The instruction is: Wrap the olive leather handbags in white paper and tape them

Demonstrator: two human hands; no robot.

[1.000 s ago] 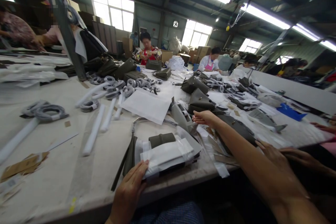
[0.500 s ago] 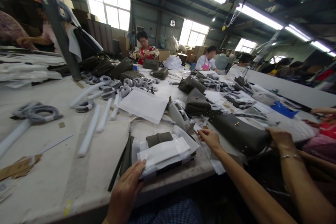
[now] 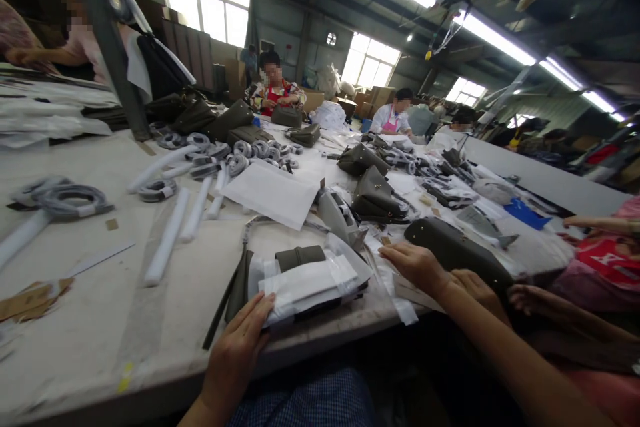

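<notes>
My left hand (image 3: pixel 235 347) lies flat and open against the near end of a white-wrapped olive bundle (image 3: pixel 310 283) at the table's front edge. My right hand (image 3: pixel 417 265) reaches across to the right of it, palm down, fingers stretched over clear plastic and paper strips (image 3: pixel 395 293); it holds nothing that I can see. Just beyond it lies a dark olive bag (image 3: pixel 457 253) at the table edge. A co-worker's hands (image 3: pixel 530 300) come in from the right beside that bag, one partly behind my wrist.
White foam tubes (image 3: pixel 167 240), coiled grey straps (image 3: pixel 60 199), a white sheet (image 3: pixel 273 193) and more olive bags (image 3: pixel 375 193) lie across the long table (image 3: pixel 100 320). A grey post (image 3: pixel 113 47) stands at the left. Other people sit at the far end and right.
My right hand has pulled back from a far reach to the strips near the table edge. The co-worker has drawn the olive bag toward the edge. My left hand stayed put.
</notes>
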